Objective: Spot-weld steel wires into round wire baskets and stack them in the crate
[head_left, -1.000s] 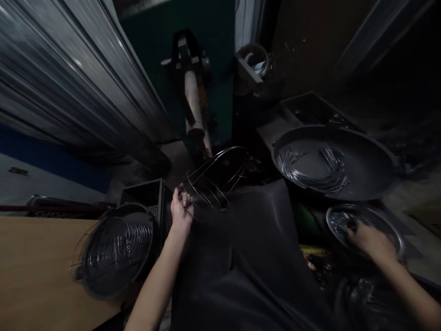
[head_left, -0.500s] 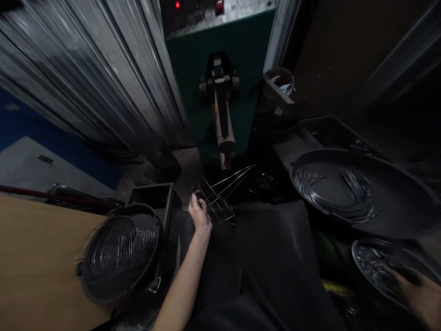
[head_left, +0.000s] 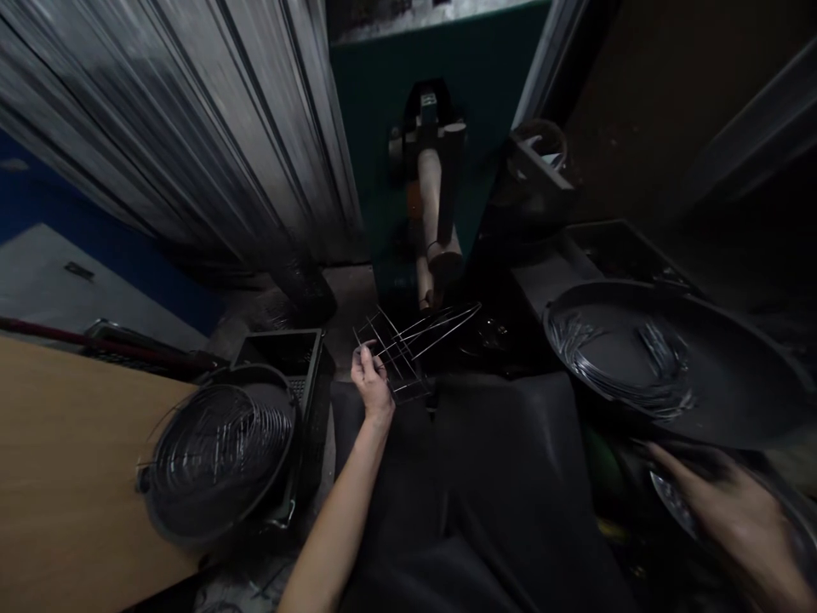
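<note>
My left hand (head_left: 371,380) grips a thin wire frame (head_left: 408,339) and holds it flat under the tip of a machine arm (head_left: 435,223) on a green machine. My right hand (head_left: 724,508) is blurred at the lower right, just above a small metal bowl (head_left: 677,508) of wire pieces; whether it holds anything cannot be made out. A large dark pan (head_left: 734,375) with loose wire pieces sits beyond that hand.
A round tub of stacked wire rings (head_left: 217,455) rests at the edge of a wooden table (head_left: 57,477). A black crate (head_left: 287,358) stands behind it. Corrugated metal sheeting (head_left: 191,145) rises at the left. Dark cloth (head_left: 478,494) covers my lap.
My left hand tilted the wire frame from upright to flat and brought it under the machine arm. My right hand lifted off the small bowl and moved up and left.
</note>
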Demonstrator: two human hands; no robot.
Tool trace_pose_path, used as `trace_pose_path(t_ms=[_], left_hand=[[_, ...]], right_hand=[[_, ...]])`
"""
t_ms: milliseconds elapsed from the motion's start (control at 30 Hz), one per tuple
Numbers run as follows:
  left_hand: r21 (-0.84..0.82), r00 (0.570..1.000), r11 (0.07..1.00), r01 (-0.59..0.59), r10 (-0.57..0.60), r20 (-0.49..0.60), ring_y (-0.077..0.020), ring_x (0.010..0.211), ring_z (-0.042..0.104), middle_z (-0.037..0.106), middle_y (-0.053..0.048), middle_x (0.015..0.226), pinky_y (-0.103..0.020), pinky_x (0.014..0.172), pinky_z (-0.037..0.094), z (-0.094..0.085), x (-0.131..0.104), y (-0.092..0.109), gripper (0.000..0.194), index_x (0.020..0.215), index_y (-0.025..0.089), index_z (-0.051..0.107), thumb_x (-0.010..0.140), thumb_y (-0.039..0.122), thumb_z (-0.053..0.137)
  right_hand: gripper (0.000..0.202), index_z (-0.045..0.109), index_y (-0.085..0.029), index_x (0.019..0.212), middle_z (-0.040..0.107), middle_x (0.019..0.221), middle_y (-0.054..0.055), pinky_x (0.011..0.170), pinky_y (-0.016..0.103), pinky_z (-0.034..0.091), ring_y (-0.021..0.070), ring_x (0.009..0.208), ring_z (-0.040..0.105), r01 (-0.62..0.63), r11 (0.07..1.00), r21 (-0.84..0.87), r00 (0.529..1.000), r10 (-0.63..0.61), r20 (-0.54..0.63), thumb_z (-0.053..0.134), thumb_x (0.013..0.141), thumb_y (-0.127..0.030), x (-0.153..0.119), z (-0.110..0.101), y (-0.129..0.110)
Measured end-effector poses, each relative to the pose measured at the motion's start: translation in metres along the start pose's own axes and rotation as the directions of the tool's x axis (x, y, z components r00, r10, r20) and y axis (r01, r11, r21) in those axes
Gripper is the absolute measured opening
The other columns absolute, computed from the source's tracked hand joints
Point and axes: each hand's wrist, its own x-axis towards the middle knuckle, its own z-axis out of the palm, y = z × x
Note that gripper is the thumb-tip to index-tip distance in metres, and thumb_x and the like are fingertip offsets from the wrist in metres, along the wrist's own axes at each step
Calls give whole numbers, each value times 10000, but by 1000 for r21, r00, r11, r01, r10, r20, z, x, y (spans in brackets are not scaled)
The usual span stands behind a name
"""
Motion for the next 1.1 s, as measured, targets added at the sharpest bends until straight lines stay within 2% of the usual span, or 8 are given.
trace_pose_path(t_ms=[33, 100, 200, 300, 467, 667, 833, 1100], left_hand=[[5, 1000, 1000, -3, 3, 1, -19, 399, 198, 270, 91, 489, -142, 369, 134, 1, -1, 0, 382, 853, 155, 589, 775, 529, 607], [9, 1000, 1000, 1, -1, 0, -20, 408, 202, 272, 89, 502, -140, 371, 140, 3, -2, 0, 375, 851, 156, 586, 776, 522, 609], [11, 1000, 1000, 14, -14, -3, -25, 413, 202, 270, 85, 516, -139, 373, 148, 4, -2, 1, 363, 862, 166, 587, 782, 520, 600], [10, 1000, 1000, 23, -23, 5, -30, 416, 199, 261, 82, 517, -142, 376, 155, 4, 0, 1, 352, 868, 174, 595, 788, 517, 593], [2, 999, 1000, 16, -16, -30, -39, 449, 219, 272, 70, 540, -144, 389, 163, 7, 3, -1, 341, 859, 173, 610, 786, 506, 605], [32, 999, 999, 33, -32, -24, -46, 435, 184, 256, 75, 515, -155, 381, 140, 13, 0, -1, 381, 894, 171, 605, 812, 540, 556], [71, 999, 997, 28, -26, -33, -38, 421, 213, 250, 81, 505, -146, 380, 153, 15, 7, 0, 423, 866, 152, 613, 785, 566, 574], [60, 997, 996, 67, -64, -51, -29, 430, 277, 323, 73, 528, -142, 393, 199, 21, 12, 1, 398, 878, 150, 638, 780, 533, 599]], right_hand=[[374, 601, -231, 629, 627, 590, 93, 524, 387, 447, 280, 548, 588, -55, 996, 70, 997, 52, 51, 664, 486, -572, -8, 8, -24], [398, 634, -223, 740, 685, 742, 80, 620, 356, 485, 271, 682, 641, 57, 987, 153, 980, -84, 179, 624, 551, -572, -21, 26, -55], [388, 655, -242, 789, 701, 792, 66, 658, 364, 476, 276, 726, 653, 326, 942, 76, 901, -334, 277, 529, 643, -579, -27, 45, -58], [410, 668, -236, 766, 703, 798, 94, 671, 398, 463, 304, 737, 650, 366, 931, 10, 897, -355, 262, 489, 665, -590, -21, 48, -52], [393, 681, -185, 717, 693, 764, 78, 672, 343, 477, 244, 728, 630, 50, 938, 344, 939, -161, 303, 682, 576, -552, -21, 65, -125], [414, 677, -135, 727, 623, 635, 2, 437, 171, 374, 81, 529, 518, -441, 518, 733, 831, -74, 551, 849, 464, -405, -38, 116, -231], [414, 669, -127, 724, 618, 641, -5, 424, 130, 392, 63, 546, 533, -587, 343, 733, 756, -93, 648, 891, 427, -312, -44, 124, -254], [399, 653, -148, 714, 557, 585, -42, 377, 123, 394, 32, 451, 442, -636, 336, 694, 722, -58, 690, 901, 417, -244, -46, 120, -265]])
